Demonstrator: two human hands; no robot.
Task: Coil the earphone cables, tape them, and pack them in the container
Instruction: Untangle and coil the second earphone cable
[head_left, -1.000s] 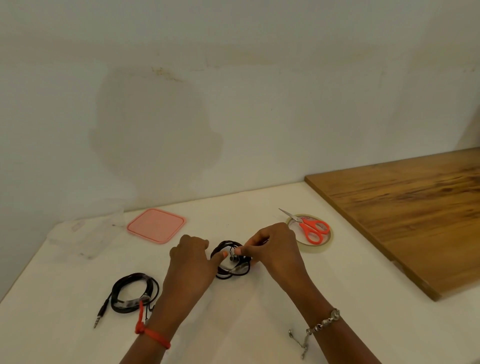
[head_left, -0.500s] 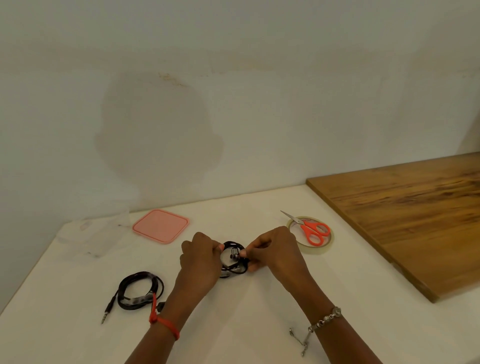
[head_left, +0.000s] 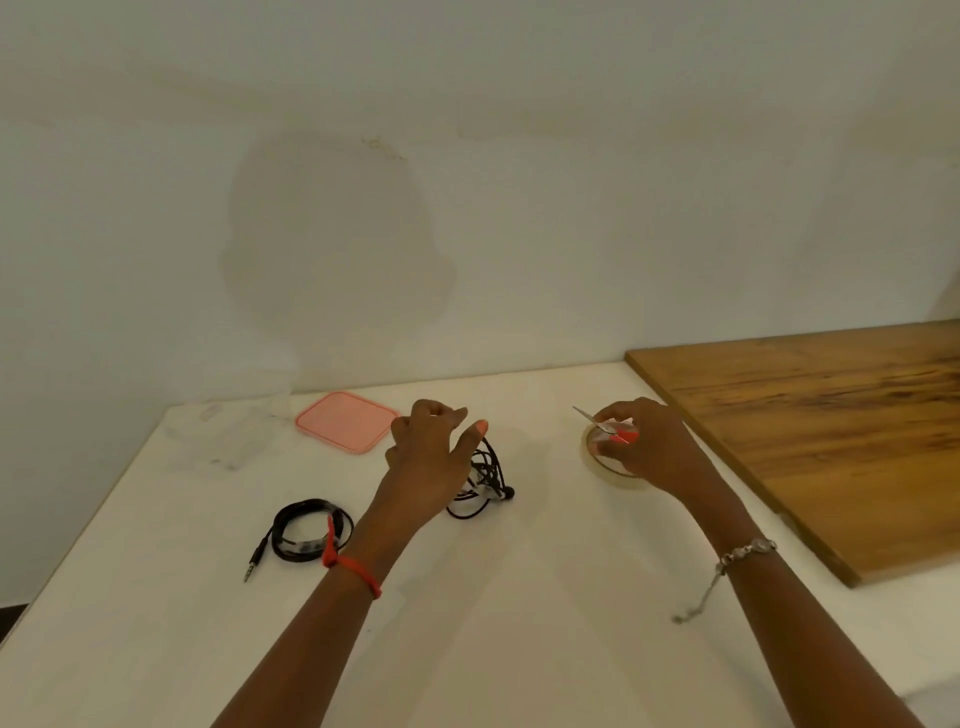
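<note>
A loose black earphone coil (head_left: 485, 480) stands on edge on the white table (head_left: 519, 597), and my left hand (head_left: 428, 460) holds it from the left with curled fingers and the thumb raised. Further left lies a second black coil (head_left: 310, 530), bound with tape, its jack plug (head_left: 251, 564) pointing down-left. My right hand (head_left: 647, 447) is curled over the red-handled scissors (head_left: 605, 428), which rest on the tape roll (head_left: 610, 470); the blade tip sticks out to the left. The clear container (head_left: 228, 439) stands at the far left, with its pink lid (head_left: 345, 421) beside it.
A wooden board (head_left: 831, 426) lies on the table's right side, close to the tape roll. A white wall runs along the back. The table's left edge drops off near the container.
My right hand let go of the loose coil and moved right onto the scissors and tape roll. My left hand stayed with the coil, which now stands more upright.
</note>
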